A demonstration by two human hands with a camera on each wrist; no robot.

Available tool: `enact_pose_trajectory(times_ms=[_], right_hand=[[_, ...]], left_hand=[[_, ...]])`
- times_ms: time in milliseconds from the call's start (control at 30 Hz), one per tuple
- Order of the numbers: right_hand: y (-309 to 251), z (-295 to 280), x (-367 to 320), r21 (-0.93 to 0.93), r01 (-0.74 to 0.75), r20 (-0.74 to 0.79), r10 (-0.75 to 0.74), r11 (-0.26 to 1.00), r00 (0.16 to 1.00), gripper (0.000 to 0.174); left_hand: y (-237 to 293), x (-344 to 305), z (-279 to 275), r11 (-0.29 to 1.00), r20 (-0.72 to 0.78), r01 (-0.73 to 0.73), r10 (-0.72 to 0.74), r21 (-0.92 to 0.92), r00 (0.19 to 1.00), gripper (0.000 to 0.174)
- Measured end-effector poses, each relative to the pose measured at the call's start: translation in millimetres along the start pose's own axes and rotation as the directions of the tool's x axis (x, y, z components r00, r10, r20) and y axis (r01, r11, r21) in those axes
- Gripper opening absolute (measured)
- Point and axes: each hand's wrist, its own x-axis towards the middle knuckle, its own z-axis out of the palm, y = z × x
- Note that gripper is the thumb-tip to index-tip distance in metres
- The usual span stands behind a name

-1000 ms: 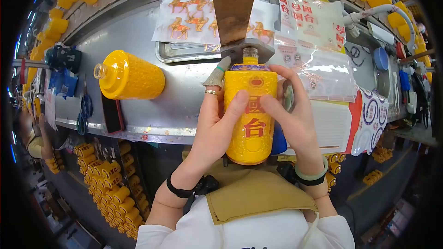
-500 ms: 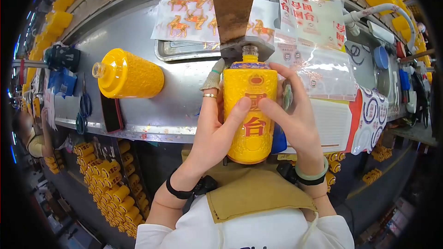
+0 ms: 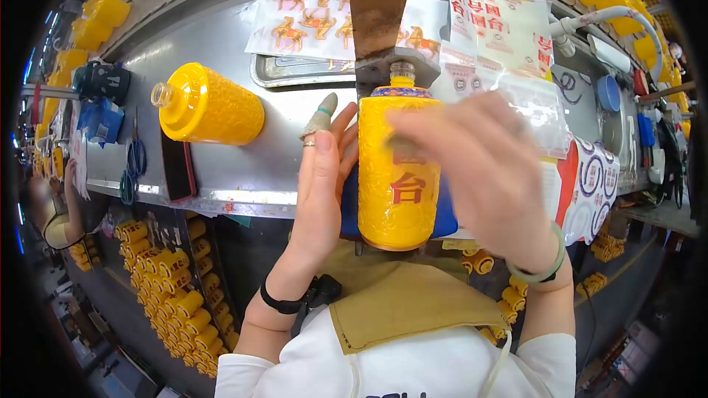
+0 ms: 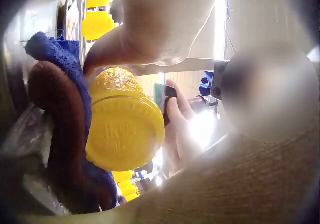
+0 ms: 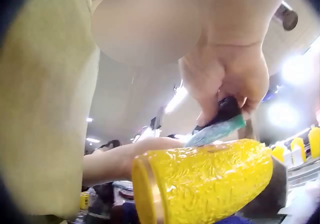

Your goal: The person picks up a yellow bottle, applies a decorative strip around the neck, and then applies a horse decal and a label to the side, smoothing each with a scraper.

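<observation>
Left hand (image 3: 321, 177) upright, fingers straight and together, right hand (image 3: 479, 169) raised, motion-blurred, fingertips pinching a teal strip (image 5: 217, 130)

The yellow embossed bottle (image 3: 398, 177) is laid lengthwise on a blue pad (image 3: 445, 215) at the worktop (image 3: 280, 155) edge, with its neck pointed away against a grey block (image 3: 376, 68). A blue band is borne at its shoulder and red characters on its front. A teal strip (image 5: 216, 130) is pinched just above it.
</observation>
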Motion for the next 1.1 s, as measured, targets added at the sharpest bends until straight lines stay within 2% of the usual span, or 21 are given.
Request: enact_pose_trajectory(times_ms=[67,100,167,233,300,333,400,433,500,533,567,633,667,700,767,800,833,867,900,967,1100], right_hand=[[1.4,-8.2,4.1,-0.234,0.084,-0.065,-0.102,0.968,0.993,0.030],[1.9,-7.2,-1.8,-0.234,0.085,-0.067,-0.103,0.969,0.992,0.030],[2.2,3.6,-22.9,-0.173,0.292,-0.011,-0.298,0.941,0.954,0.039],[-14.6,17.1,-45.4,-0.024,0.397,0.017,-0.397,0.917,0.918,0.029],[-27.5,8.6,-47.1,0.181,0.364,0.142,-0.391,0.914,0.910,0.029],[-23.7,2.2,-40.6,0.139,0.287,0.216,-0.311,0.948,0.925,0.033],[7.1,18.4,-29.6,-0.111,0.155,0.008,-0.156,0.982,0.988,0.037],[21.3,13.5,-12.6,-0.069,0.037,-0.066,-0.042,0.997,0.997,0.041],[38.6,3.6,3.1,-0.179,0.052,-0.213,-0.091,0.982,0.973,0.037],[41.4,-7.5,3.2,-0.325,0.132,-0.151,-0.189,0.936,0.970,0.035],[42.9,-8.2,2.6,-0.325,0.134,-0.155,-0.192,0.936,0.969,0.035],[43.6,-8.3,0.0,-0.187,0.026,-0.402,-0.101,0.982,0.910,0.029],[42.8,-12.3,-4.6,-0.157,-0.018,-0.407,-0.048,0.987,0.912,0.030],[42.9,-13.1,-10.0,-0.155,-0.019,-0.407,-0.047,0.988,0.912,0.030],[44.5,-10.9,-21.3,0.021,-0.140,-0.429,0.136,0.990,0.893,0.030],[46.1,-8.3,-26.3,0.031,-0.137,-0.427,0.137,0.990,0.894,0.030],[45.9,-4.2,-30.8,0.035,-0.138,-0.425,0.140,0.990,0.894,0.030],[44.9,0.0,-35.5,0.102,-0.194,-0.439,0.219,0.976,0.871,0.030],[44.2,4.0,-39.7,0.170,-0.247,-0.448,0.298,0.954,0.843,0.030],[44.2,10.9,-45.1,0.231,-0.265,-0.449,0.344,0.936,0.824,0.031],[40.3,17.6,-50.9,0.336,-0.283,-0.475,0.421,0.898,0.773,0.031]], left_hand=[[1.5,-1.8,-2.4,0.997,0.013,-0.045,0.044,0.061,0.999,0.065],[2.9,-2.0,-3.7,0.997,0.013,-0.047,0.046,0.063,0.999,0.065],[5.9,-2.2,-6.2,0.993,-0.020,-0.032,0.034,0.117,0.999,0.066],[9.0,-2.4,-8.4,0.989,-0.020,-0.041,0.044,0.141,0.999,0.067],[8.4,-1.2,-8.2,0.986,-0.020,-0.045,0.049,0.163,0.999,0.067],[7.0,-0.1,-8.2,0.987,-0.021,-0.049,0.053,0.155,0.998,0.067],[6.6,-0.3,-4.6,0.988,-0.010,-0.062,0.064,0.139,0.998,0.068],[6.5,-0.4,-2.6,0.988,-0.001,-0.064,0.065,0.142,0.998,0.068],[6.7,-2.7,0.1,0.984,-0.010,-0.051,0.053,0.171,0.999,0.070],[4.6,-5.2,-0.3,0.983,-0.024,-0.088,0.093,0.164,0.995,0.068],[3.8,-10.0,-0.1,0.982,-0.024,-0.092,0.098,0.167,0.995,0.068],[1.1,-22.4,-0.4,0.809,0.096,-0.350,0.348,0.472,0.933,0.065],[-2.0,-25.8,-2.4,0.689,0.153,-0.441,0.438,0.575,0.886,0.059],[3.7,-33.6,-3.9,0.407,0.337,-0.530,0.457,0.744,0.823,0.057],[-0.4,-42.6,0.3,0.238,0.427,-0.558,0.433,0.795,0.793,0.057],[0.4,-43.1,2.1,0.239,0.425,-0.555,0.431,0.797,0.796,0.057],[4.3,-43.7,5.3,0.165,0.442,-0.535,0.392,0.829,0.807,0.060],[8.3,-44.6,8.7,0.088,0.455,-0.513,0.352,0.854,0.818,0.063],[11.7,-45.4,12.8,0.087,0.452,-0.509,0.350,0.856,0.821,0.063],[16.8,-46.1,21.6,-0.003,0.465,-0.485,0.286,0.875,0.838,0.064],[15.8,-44.6,35.9,-0.128,0.476,-0.460,0.303,0.879,0.826,0.055]])
